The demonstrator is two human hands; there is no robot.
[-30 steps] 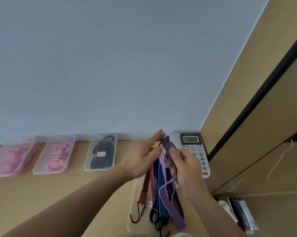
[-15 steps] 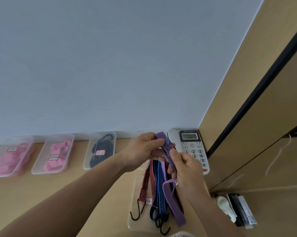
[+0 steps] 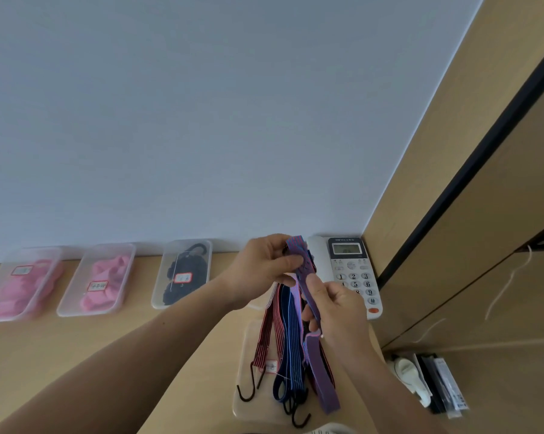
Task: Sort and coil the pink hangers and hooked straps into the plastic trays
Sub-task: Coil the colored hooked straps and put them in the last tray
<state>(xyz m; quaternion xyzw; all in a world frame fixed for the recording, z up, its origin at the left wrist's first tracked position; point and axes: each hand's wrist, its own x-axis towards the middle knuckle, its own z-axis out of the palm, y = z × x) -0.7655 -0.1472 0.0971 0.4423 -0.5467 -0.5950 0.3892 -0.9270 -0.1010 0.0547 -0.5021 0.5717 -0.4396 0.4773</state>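
While the left hand [image 3: 264, 267] pinches the top end of a purple strap [image 3: 324, 379] between thumb and curled fingers, the right hand [image 3: 336, 308] just below grips the same strap lower down, fingers curled round it. Both hands are raised above the surface [image 3: 139, 339], close together. The strap's lower part hangs in a loop over the near tray [image 3: 248, 339], which lies on the surface under the hands. A red striped strap [image 3: 269, 333] and a blue strap [image 3: 288, 339] lie lengthwise over that tray, top ends hidden behind the hands, dark hooks [image 3: 247, 389] at the near ends. A white desk phone [image 3: 352, 270] sits right of the hands in the wall corner, partly hidden by the right hand. Three more clear trays stand in a row to the left along the wall, set apart. The third tray [image 3: 170, 249] holds coiled black straps [image 3: 176, 292], and the middle tray [image 3: 92, 313] and far-left tray [image 3: 32, 253] hold pink hangers [image 3: 107, 277]. Each has a red-edged label, text too small to read. A white thing [image 3: 408, 374] and black packets sit lower right, beside a wooden cabinet [image 3: 483, 214].
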